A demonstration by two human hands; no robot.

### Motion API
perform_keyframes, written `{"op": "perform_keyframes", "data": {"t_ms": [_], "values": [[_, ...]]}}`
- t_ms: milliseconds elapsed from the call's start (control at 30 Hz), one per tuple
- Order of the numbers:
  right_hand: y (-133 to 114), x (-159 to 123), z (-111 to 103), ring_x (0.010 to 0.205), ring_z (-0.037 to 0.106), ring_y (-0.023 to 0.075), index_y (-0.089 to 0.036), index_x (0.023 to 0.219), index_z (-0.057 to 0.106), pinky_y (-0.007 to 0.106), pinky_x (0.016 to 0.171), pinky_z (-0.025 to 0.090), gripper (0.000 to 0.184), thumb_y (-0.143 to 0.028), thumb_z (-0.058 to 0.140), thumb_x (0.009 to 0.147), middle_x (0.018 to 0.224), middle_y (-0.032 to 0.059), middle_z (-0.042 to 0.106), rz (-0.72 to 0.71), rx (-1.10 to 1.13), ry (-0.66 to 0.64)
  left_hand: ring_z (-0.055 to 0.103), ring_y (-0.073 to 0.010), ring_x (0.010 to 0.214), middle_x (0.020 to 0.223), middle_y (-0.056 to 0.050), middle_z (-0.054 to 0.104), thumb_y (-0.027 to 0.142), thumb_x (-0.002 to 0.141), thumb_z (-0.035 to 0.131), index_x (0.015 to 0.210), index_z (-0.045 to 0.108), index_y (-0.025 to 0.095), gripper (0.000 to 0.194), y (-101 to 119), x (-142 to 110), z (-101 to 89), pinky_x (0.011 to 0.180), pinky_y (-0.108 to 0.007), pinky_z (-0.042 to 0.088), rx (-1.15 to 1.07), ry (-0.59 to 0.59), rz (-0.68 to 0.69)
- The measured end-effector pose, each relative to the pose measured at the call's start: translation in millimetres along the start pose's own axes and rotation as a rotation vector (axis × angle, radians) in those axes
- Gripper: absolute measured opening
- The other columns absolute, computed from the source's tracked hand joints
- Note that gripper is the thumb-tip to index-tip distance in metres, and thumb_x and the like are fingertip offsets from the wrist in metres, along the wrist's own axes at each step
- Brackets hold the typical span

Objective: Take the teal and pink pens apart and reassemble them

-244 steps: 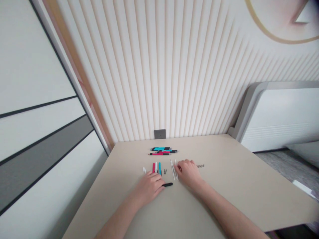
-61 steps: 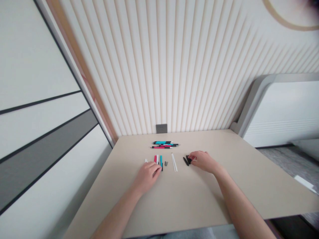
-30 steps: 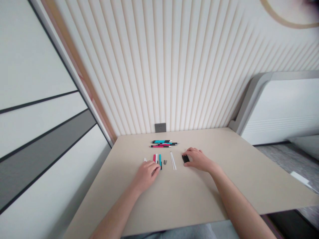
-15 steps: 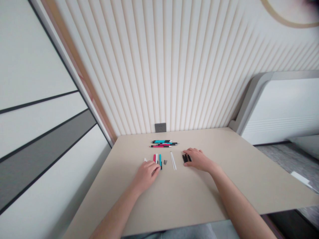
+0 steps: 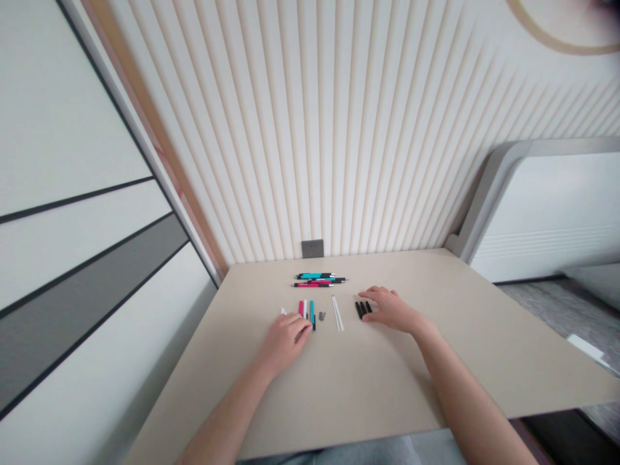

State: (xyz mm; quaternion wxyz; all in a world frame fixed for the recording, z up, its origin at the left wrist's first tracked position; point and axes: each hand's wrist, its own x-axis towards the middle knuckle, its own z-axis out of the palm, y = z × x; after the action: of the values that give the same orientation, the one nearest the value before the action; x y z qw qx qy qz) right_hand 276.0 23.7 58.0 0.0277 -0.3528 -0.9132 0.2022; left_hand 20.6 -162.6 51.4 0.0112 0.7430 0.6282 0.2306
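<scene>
While your right hand [image 5: 391, 310] lies open and holding nothing, fingertips just beside the three black pen barrels [image 5: 362, 310], long axes pointing away from you, your curled left hand [image 5: 282, 342] sits nearer the red, white and teal pen barrels [image 5: 305, 311], its grip impossible to confirm

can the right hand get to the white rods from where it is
Probably yes: the white rods lie just left of the right hand. Only the black pieces sit between them, and the fingers could likely pass over those.

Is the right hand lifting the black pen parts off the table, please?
No, the black pen parts lie flat on the table beside the right hand.
</scene>
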Motion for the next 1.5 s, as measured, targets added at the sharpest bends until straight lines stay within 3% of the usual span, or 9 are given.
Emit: {"op": "perform_keyframes", "data": {"t_ms": [233, 500, 700, 833, 967, 1167, 1500], "values": [[2.4, 0.4, -0.6, 0.118, 0.049, 0.0294, -0.029, 0.128, 0.057, 0.040, 0.094, 0.030, 0.054, -0.034, 0.066, 0.075, 0.126, 0.0083, 0.058, 0.023, -0.050, -0.056, 0.062, -0.0181, 0.082, 0.083, -0.003, 0.068, 0.023, 0.095, 0.047, 0.088, 0.065, 0.021, 0.020, -2.1, -0.6, 0.4, 0.081, -0.033, 0.043, -0.029, 0.033, 0.000], [1.3, 1.5, 0.3, 0.112, 0.053, 0.0279, -0.027, 0.125, 0.059, 0.038, 0.092, 0.032, 0.050, -0.034, 0.066, 0.075, 0.120, 0.0078, 0.061, 0.018, -0.013, -0.028, 0.060, -0.0180, 0.084, 0.086, -0.004, 0.067, 0.025, 0.096, 0.046, 0.091, 0.065, 0.021, 0.021, -9.4, -1.9, -1.1, 0.082, -0.033, 0.044, -0.025, 0.084, -0.043], [1.3, 3.7, 3.3, 0.113, 0.053, 0.0271, -0.027, 0.125, 0.059, 0.037, 0.091, 0.033, 0.051, -0.033, 0.066, 0.076, 0.121, 0.0066, 0.062, -0.010, 0.011, -0.003, 0.060, -0.0197, 0.089, 0.093, -0.006, 0.068, 0.026, 0.094, 0.047, 0.096, 0.067, 0.021, 0.021, -32.8, 13.0, -16.0, 0.082, -0.033, 0.046, 0.005, 0.167, -0.103], [1.0, 4.5, 4.1, 0.114, 0.053, 0.0268, -0.027, 0.128, 0.057, 0.036, 0.092, 0.033, 0.052, -0.035, 0.065, 0.077, 0.124, 0.0070, 0.060, -0.019, 0.024, 0.003, 0.059, -0.0213, 0.098, 0.103, -0.008, 0.067, 0.020, 0.092, 0.047, 0.105, 0.067, 0.019, 0.024, -62.2, 36.7, -23.9, 0.091, -0.036, 0.045, 0.091, 0.097, -0.133], [-1.2, 3.1, 2.0, 0.114, 0.053, 0.0264, -0.027, 0.128, 0.057, 0.036, 0.093, 0.033, 0.049, -0.034, 0.063, 0.079, 0.125, 0.0077, 0.059, -0.018, 0.032, 0.035, 0.059, -0.0223, 0.102, 0.107, -0.009, 0.067, 0.014, 0.090, 0.046, 0.111, 0.066, 0.021, 0.030, -81.7, 61.3, -19.4, 0.091, -0.035, 0.045, 0.197, -0.022, -0.136], [-5.4, 2.3, -0.1, 0.115, 0.052, 0.0261, -0.024, 0.122, 0.061, 0.037, 0.096, 0.030, 0.036, -0.033, 0.052, 0.088, 0.122, 0.0093, 0.061, -0.031, -0.025, 0.106, 0.061, -0.0227, 0.096, 0.103, -0.007, 0.069, 0.012, 0.088, 0.049, 0.109, 0.068, 0.023, 0.031, -84.3, 80.3, -3.1, 0.086, -0.034, 0.046, 0.216, -0.061, -0.125], [-6.6, 3.0, 3.7, 0.112, 0.055, 0.0251, -0.024, 0.120, 0.062, 0.036, 0.094, 0.032, 0.033, -0.035, 0.049, 0.092, 0.119, 0.0092, 0.063, -0.030, -0.065, 0.137, 0.061, -0.0213, 0.095, 0.097, -0.005, 0.069, 0.018, 0.088, 0.058, 0.095, 0.070, 0.022, 0.014, -85.5, 78.3, 7.1, 0.083, -0.031, 0.045, 0.248, -0.058, -0.109]]}}
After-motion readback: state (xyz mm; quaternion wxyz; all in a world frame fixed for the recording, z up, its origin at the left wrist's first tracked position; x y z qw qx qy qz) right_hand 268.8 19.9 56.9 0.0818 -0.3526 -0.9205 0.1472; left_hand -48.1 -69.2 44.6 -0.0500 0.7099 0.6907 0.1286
